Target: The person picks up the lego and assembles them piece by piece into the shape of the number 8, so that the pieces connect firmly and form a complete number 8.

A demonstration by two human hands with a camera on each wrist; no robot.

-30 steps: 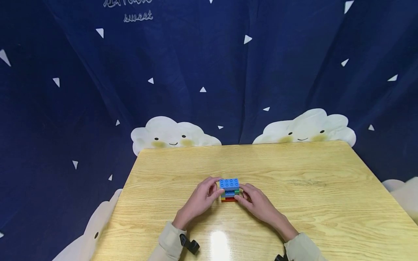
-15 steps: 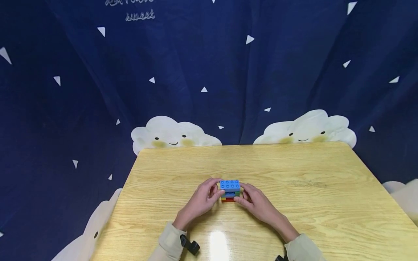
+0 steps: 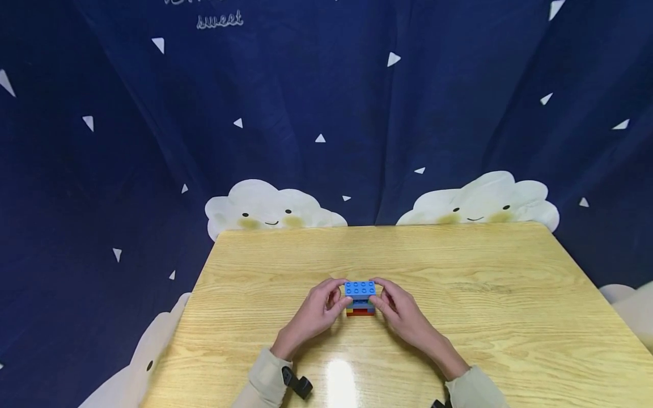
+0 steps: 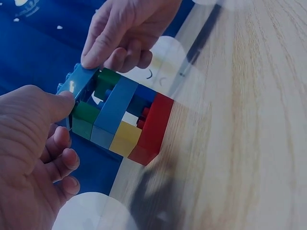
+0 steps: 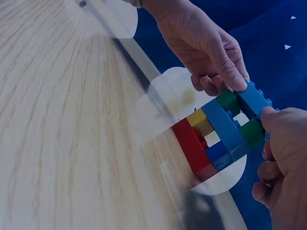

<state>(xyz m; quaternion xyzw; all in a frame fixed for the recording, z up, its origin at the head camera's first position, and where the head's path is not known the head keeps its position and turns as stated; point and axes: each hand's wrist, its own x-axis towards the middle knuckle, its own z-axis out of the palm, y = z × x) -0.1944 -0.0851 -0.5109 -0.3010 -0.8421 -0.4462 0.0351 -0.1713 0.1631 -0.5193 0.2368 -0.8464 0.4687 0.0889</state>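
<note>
A tower of toy building bricks stands on the wooden table. Lowest is a red brick [image 4: 158, 124], carrying a small yellow brick [image 4: 125, 138] and a small dark blue brick [image 5: 220, 155]. Above them lies a light blue brick [image 5: 223, 125], then two small green bricks [image 4: 84, 120], one at each end. Another light blue brick [image 3: 360, 289] spans the top, studs up. My left hand [image 3: 317, 310] pinches its left end between thumb and fingers. At its right end, my right hand [image 3: 406, 317] pinches it likewise, thumb on the near side.
The wooden table [image 3: 459, 272] extends around the tower on all sides. Behind it hangs a dark blue curtain [image 3: 285, 102] with white triangles and smiling clouds. Black wrist camera mounts [image 3: 297, 382] sit at the sleeves.
My right hand has moved up from the tower's lower right side to the right end of the top brick. The left hand stays at the left end.
</note>
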